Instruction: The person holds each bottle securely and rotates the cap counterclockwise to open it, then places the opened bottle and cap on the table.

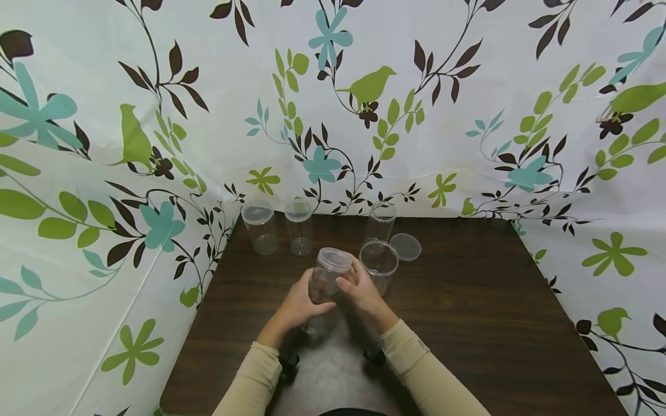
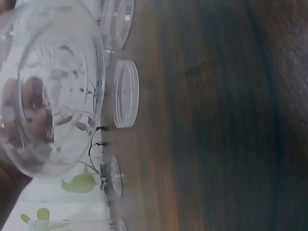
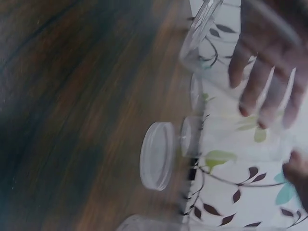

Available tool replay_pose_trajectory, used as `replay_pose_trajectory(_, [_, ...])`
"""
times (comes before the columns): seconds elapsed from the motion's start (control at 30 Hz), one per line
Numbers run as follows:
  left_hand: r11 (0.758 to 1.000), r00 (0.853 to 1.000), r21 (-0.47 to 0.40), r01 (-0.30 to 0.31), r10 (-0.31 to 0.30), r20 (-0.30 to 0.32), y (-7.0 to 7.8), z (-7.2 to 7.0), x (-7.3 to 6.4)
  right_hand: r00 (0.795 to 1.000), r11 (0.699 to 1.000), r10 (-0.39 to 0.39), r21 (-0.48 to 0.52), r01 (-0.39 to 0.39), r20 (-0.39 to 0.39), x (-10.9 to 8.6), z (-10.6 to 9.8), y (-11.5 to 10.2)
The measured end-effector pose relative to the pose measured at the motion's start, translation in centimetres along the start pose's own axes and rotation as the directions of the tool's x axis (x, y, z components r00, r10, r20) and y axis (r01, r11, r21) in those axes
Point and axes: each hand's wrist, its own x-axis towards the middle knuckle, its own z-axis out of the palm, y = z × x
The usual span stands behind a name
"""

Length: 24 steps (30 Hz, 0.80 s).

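A clear plastic jar [image 1: 330, 271] is held tilted between both hands, over the near middle of the table. My left hand [image 1: 298, 301] grips its left side, thumb in front. My right hand [image 1: 364, 289] holds the upper right side near the whitish top, thumb against the front wall. In the left wrist view the jar's round base [image 2: 57, 96] fills the upper left, with fingers showing through it. A flat clear lid [image 3: 158, 156] lies on the table in both wrist views.
Two lidded jars, one at the corner [image 1: 264, 231] and one beside it [image 1: 300, 231], stand at the back left. Right of the hands are a wide open jar [image 1: 380, 268] and a narrower one [image 1: 381, 225] behind it. Another lid [image 1: 406, 247] lies near them. Patterned fabric surrounds the dark table [image 1: 478, 300].
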Motion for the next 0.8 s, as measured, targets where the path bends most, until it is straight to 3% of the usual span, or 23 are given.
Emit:
replay_pose_trajectory(0.17, [0.983,0.994,0.182,-0.016,0.036,-0.107,-0.2,0.1,0.0,0.994,0.999,0.004,-0.040,-0.009,-0.112,-0.4,1.4,-0.5])
replay_pose_trajectory(0.43, [0.961,0.987,0.266,-0.072,0.107,-0.119,0.1,0.8,0.2,0.963,0.997,-0.016,-0.073,-0.004,-0.268,0.1,2.8,-0.7])
replay_pose_trajectory(0.53, [0.963,0.990,0.252,-0.100,0.122,-0.076,0.5,0.8,0.1,0.951,0.994,-0.019,-0.105,-0.014,-0.309,0.5,2.7,-0.8])
replay_pose_trajectory(0.6, [0.971,0.994,0.218,-0.100,0.108,-0.025,0.7,0.7,0.0,0.955,0.994,-0.020,-0.104,-0.012,-0.296,0.7,2.3,-0.6])
replay_pose_trajectory(0.7, [0.988,0.995,0.134,-0.081,0.071,0.076,0.9,0.2,-0.3,0.982,0.999,-0.017,-0.032,0.012,-0.186,0.7,1.2,-0.3])
replay_pose_trajectory(0.8, [0.997,0.971,-0.053,-0.054,0.065,0.229,0.9,-0.2,-0.4,0.999,0.997,-0.040,0.073,0.040,-0.005,0.7,0.2,-0.1])
